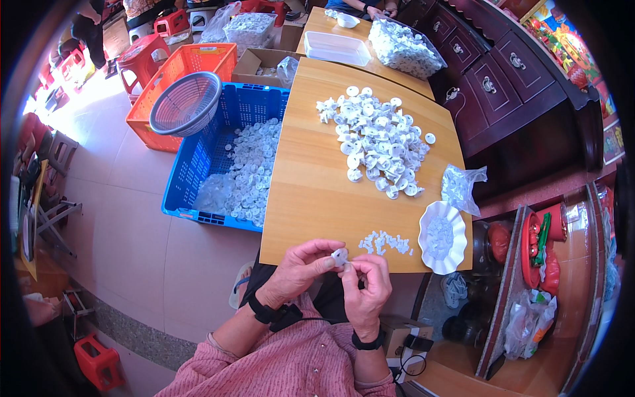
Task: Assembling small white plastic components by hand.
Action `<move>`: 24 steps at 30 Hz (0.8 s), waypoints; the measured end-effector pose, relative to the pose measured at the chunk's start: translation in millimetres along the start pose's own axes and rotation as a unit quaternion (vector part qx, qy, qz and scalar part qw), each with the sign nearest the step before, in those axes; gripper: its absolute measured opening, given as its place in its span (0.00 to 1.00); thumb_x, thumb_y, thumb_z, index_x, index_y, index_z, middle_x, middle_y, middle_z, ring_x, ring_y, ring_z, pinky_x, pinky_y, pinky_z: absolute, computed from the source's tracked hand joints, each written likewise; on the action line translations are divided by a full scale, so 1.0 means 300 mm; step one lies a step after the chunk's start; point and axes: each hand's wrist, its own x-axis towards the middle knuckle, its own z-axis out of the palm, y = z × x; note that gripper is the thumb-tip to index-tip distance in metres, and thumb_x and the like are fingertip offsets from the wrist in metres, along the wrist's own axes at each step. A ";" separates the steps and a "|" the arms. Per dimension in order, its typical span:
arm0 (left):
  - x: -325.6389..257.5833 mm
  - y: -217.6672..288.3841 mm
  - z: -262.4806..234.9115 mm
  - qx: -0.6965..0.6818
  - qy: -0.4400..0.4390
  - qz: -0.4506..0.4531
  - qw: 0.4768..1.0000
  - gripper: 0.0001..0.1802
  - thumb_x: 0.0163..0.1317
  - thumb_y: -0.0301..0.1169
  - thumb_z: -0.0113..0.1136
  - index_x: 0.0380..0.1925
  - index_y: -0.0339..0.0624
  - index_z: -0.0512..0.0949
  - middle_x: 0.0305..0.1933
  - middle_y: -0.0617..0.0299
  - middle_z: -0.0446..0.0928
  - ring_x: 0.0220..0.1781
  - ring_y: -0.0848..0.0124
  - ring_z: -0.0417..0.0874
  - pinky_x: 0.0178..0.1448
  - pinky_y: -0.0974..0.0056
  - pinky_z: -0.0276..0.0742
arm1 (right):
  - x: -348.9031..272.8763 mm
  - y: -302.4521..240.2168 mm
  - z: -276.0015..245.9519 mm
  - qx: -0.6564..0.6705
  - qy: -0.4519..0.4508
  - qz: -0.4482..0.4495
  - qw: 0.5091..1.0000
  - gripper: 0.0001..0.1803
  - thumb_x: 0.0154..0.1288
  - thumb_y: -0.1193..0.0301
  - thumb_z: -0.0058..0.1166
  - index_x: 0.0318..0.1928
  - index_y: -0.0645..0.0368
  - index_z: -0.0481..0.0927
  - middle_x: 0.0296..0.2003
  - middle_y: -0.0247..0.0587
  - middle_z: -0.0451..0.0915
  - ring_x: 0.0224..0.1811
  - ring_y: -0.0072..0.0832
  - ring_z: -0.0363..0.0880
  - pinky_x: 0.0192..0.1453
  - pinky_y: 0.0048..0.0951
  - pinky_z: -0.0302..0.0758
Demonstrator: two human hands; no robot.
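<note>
My left hand [301, 270] pinches a small round white plastic part [340, 256] over the near edge of the wooden table [304, 198]. Close against it, my right hand [368, 288] has its thumb and finger pressed together at the part's lower side; whatever tiny piece they grip is too small to make out. Just beyond my hands lies a small scatter of tiny white pieces [385, 243]. A large heap of white plastic parts [380, 139] covers the table's middle. To the right, a white scalloped dish [454, 259] holds more tiny pale pieces.
Left of the table stands a blue crate [178, 178] of white parts, with a grey basket [186, 106] on its rim and an orange crate [142, 129] behind. A plastic bag [462, 188] lies at the right edge. Another person's hands [380, 11] are at the far end beside a full clear tub [407, 49].
</note>
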 end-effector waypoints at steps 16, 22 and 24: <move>-0.004 0.009 -0.003 0.046 0.000 0.009 0.999 0.18 0.68 0.22 0.58 0.57 0.34 0.75 0.56 0.56 0.79 0.58 0.67 0.79 0.65 0.60 0.76 | 0.021 -0.031 -0.004 -0.044 -0.038 -0.023 0.998 0.05 0.59 0.83 0.61 0.34 0.64 0.77 0.38 0.44 0.77 0.31 0.28 0.80 0.31 0.27 0.80; -0.004 0.016 0.003 0.102 -0.014 0.037 0.994 0.17 0.68 0.22 0.59 0.56 0.34 0.76 0.55 0.59 0.79 0.57 0.71 0.79 0.64 0.63 0.75 | 0.022 -0.025 0.011 -0.043 -0.028 -0.034 0.998 0.06 0.60 0.81 0.63 0.33 0.64 0.77 0.35 0.41 0.76 0.28 0.23 0.76 0.31 0.24 0.75; -0.005 0.020 0.004 0.110 -0.017 0.042 0.993 0.17 0.68 0.22 0.59 0.56 0.34 0.76 0.54 0.60 0.79 0.57 0.72 0.79 0.64 0.64 0.75 | 0.021 -0.023 0.013 -0.049 -0.034 -0.038 0.997 0.06 0.60 0.81 0.63 0.33 0.63 0.77 0.34 0.41 0.76 0.28 0.24 0.76 0.31 0.25 0.75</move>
